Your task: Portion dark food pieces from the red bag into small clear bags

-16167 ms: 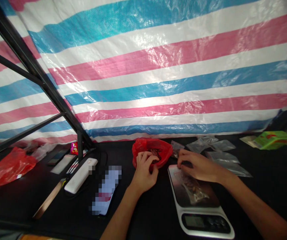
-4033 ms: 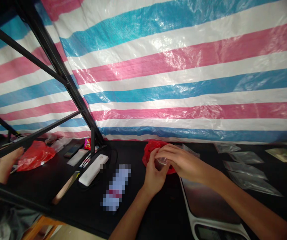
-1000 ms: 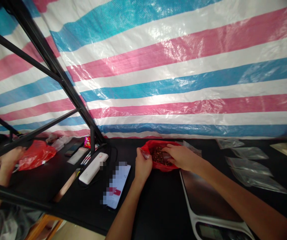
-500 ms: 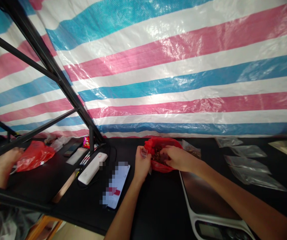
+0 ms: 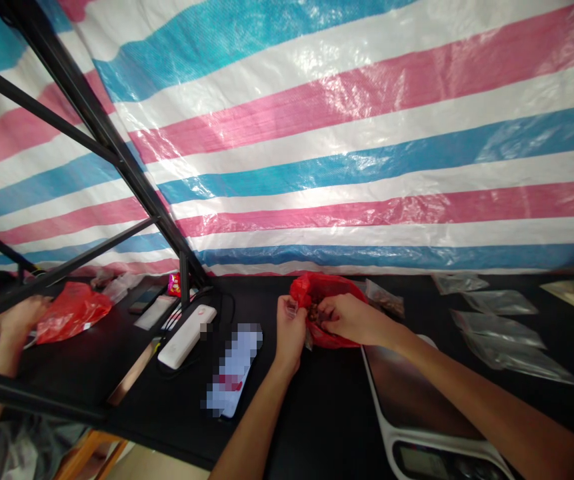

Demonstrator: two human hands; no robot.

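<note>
Right hand (image 5: 354,320) curled over, fingertips down among brown pieces (image 5: 317,313) in the mouth of a red plastic bag (image 5: 334,340) on the black tabletop (image 5: 327,420); any pinch hidden. Left hand (image 5: 289,333) upright just left of the bag, gripping a small clear zip bag (image 5: 292,307). Digital kitchen scale (image 5: 417,393) near right; flat clear zip bags (image 5: 497,347) farther right.

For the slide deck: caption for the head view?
Right hand reaches into a red plastic bag of brown pieces; left hand pinches a small clear bag beside it.
</note>
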